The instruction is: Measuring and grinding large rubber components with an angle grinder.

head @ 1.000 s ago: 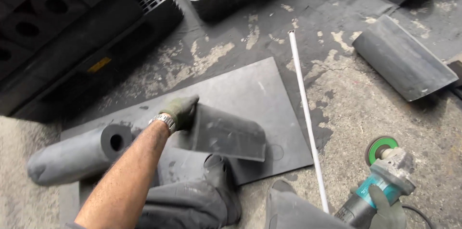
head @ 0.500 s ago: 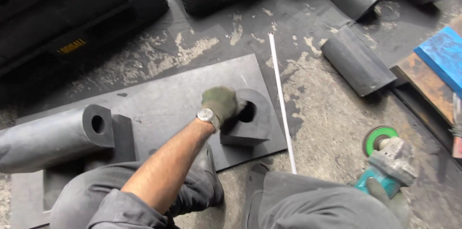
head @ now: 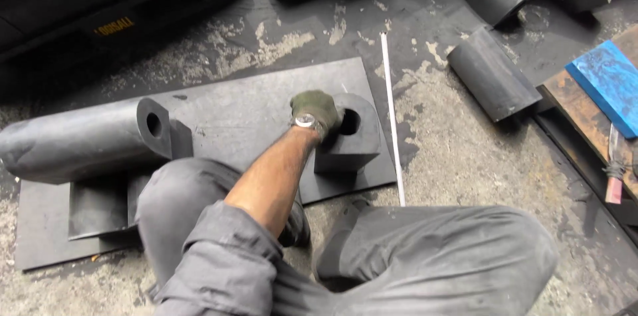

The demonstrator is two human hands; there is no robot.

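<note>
My left hand [head: 316, 110], in a dark olive work glove with a wristwatch at the cuff, rests on the short black rubber block with a round hole through it [head: 350, 134] — fingers curled over the block's upper left edge, clamped on it as far as I can tell. The block stands upright near the right end of a flat dark grey rubber sheet [head: 246, 110] laid on the concrete floor [head: 465, 156]. A long black rubber profile with a matching hole [head: 83, 140] lies at the sheet's left; a thin white rod [head: 392, 123] runs just beside the block. My right hand is out of view.
</note>
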